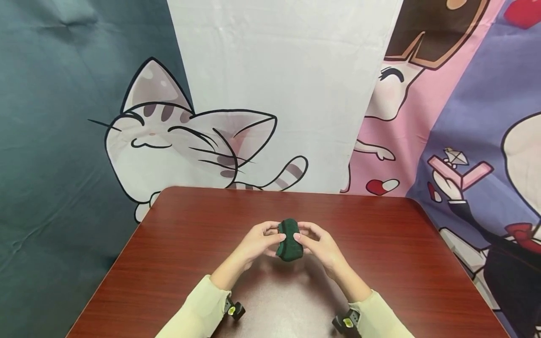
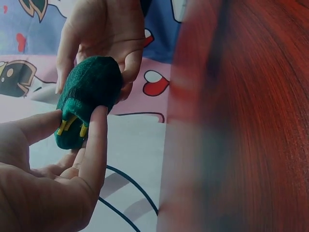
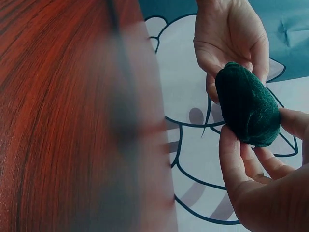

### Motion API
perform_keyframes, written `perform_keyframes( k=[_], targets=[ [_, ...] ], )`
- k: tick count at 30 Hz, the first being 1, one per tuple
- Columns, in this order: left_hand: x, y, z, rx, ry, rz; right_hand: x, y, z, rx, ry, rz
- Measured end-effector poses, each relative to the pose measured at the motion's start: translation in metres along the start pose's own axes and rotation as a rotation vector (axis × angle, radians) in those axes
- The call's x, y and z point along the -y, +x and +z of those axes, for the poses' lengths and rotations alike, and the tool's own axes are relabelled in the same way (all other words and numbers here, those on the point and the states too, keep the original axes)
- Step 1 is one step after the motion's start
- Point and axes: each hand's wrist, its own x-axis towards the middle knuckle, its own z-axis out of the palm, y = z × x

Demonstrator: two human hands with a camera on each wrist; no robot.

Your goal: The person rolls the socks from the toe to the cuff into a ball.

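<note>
A dark green, soft-looking fabric bundle is held up above the table, near the middle of the head view. My left hand pinches its left side between thumb and fingers. From the right side, my right hand grips it in the same way. In the left wrist view the bundle shows a folded opening with small yellow parts at its near end. Its other end looks smooth and rounded in the right wrist view. What lies inside the fold is mostly hidden.
A reddish-brown wooden table with rounded far corners lies under both hands. Behind it hangs a cartoon-printed cloth backdrop. Small black devices are strapped to the left wrist and the right wrist, over pale sleeves.
</note>
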Motion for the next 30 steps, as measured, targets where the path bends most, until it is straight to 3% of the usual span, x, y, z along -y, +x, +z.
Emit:
perform_keyframes(
  k=[14, 30],
  targets=[
    [0.006, 0.007, 0.001, -0.011, -0.004, -0.025, -0.007, 0.007, -0.005, 0.018, 0.024, 0.02],
    [0.024, 0.028, 0.001, -0.029, 0.007, -0.073, -0.026, 0.025, -0.011, -0.016, -0.057, 0.058]
  ],
)
